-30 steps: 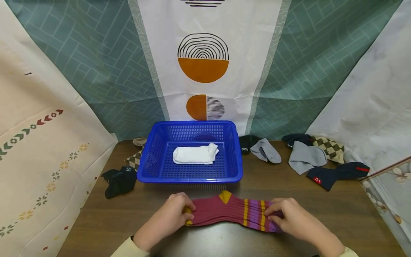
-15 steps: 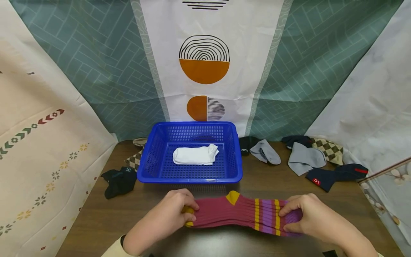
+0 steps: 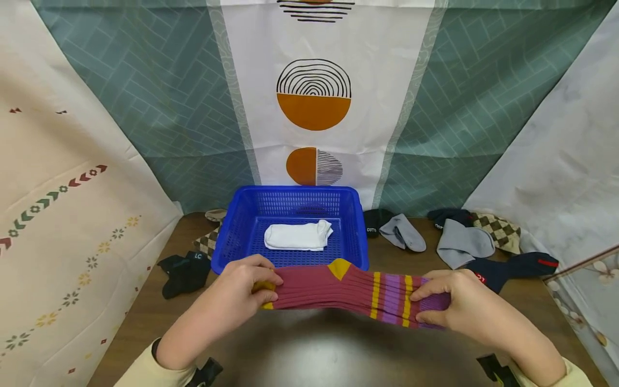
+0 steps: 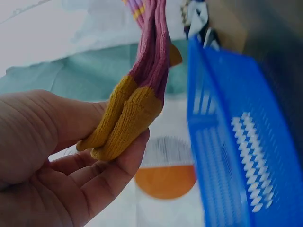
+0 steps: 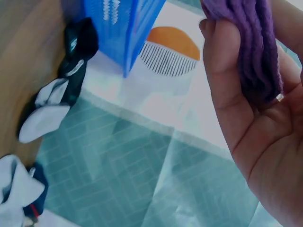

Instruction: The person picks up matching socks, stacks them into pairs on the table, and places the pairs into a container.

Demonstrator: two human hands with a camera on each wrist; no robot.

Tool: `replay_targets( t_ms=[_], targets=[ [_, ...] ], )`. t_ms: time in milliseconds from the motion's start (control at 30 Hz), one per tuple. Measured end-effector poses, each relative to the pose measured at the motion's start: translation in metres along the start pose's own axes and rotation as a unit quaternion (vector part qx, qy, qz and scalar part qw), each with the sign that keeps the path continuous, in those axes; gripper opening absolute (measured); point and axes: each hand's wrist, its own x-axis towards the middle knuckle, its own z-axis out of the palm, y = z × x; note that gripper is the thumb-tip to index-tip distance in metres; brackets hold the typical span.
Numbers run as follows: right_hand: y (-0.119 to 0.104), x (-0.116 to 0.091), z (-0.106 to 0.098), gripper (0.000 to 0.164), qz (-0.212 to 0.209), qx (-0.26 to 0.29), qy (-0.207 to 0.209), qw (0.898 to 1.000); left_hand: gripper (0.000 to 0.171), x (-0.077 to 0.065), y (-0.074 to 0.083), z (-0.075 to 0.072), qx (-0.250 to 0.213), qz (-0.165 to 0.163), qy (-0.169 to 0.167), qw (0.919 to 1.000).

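Note:
A pair of maroon socks (image 3: 309, 287), laid one on the other, is stretched sideways between my hands above the table, with yellow toes and heel and purple-and-yellow stripes near the cuffs. My left hand (image 3: 246, 285) pinches the toe end; in the left wrist view two yellow toes (image 4: 128, 118) sit between thumb and fingers. At the other end my right hand (image 3: 459, 301) grips the cuffs, whose purple ribbed layers (image 5: 255, 52) show in the right wrist view. Behind the socks stands a blue plastic basket (image 3: 364, 231), its front rim partly covered by them. White socks (image 3: 296, 237) lie inside it.
Left of the basket lie black socks (image 3: 186, 274) and a checked sock (image 3: 208, 243). To its right are a black sock (image 3: 376, 221) and a grey sock (image 3: 403, 233). Farther right, grey (image 3: 464, 243), checked (image 3: 500, 230) and navy socks (image 3: 517, 269) overlap. Patterned curtains (image 3: 193, 107) enclose the table.
My right hand first drew the cuff end rightward, straightening the maroon socks. Both hands then raised them off the table toward the basket. The white socks in the basket stayed put.

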Motion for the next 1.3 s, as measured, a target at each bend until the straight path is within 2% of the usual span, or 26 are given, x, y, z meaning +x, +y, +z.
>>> replay_targets(
  t_ms=[100,233,367,567,733,900,1067,1300],
  targets=[
    [-0.007,0.013,-0.002,0.023,-0.018,-0.006,0.029,0.999,0.017,0.006,-0.006,-0.013,0.013,-0.013,0.021,0.9996],
    [-0.012,0.041,0.000,0.024,-0.026,-0.012,0.061,0.998,0.019,0.016,-0.024,-0.023,0.028,-0.035,0.037,0.9983],
    [-0.013,0.072,0.008,0.022,-0.029,-0.018,0.065,0.997,0.019,0.029,-0.051,-0.020,0.036,-0.069,0.046,0.9959],
    [-0.015,0.125,0.022,0.021,-0.054,-0.063,0.040,0.996,0.017,0.054,-0.092,-0.009,0.053,-0.107,0.048,0.9917],
    [-0.016,0.168,0.032,0.021,-0.062,-0.098,0.004,0.993,0.018,0.073,-0.116,-0.004,0.067,-0.137,0.006,0.9884],
    [-0.011,0.199,0.047,0.022,-0.050,-0.093,-0.045,0.993,0.020,0.086,-0.134,0.001,0.082,-0.165,-0.038,0.9821],
    [-0.003,0.217,0.061,0.022,-0.060,-0.105,-0.059,0.991,0.019,0.093,-0.145,0.007,0.086,-0.183,-0.065,0.9772],
    [0.003,0.233,0.073,0.019,-0.074,-0.111,-0.077,0.988,0.011,0.096,-0.150,0.011,0.108,-0.186,-0.081,0.9733]
  ],
)
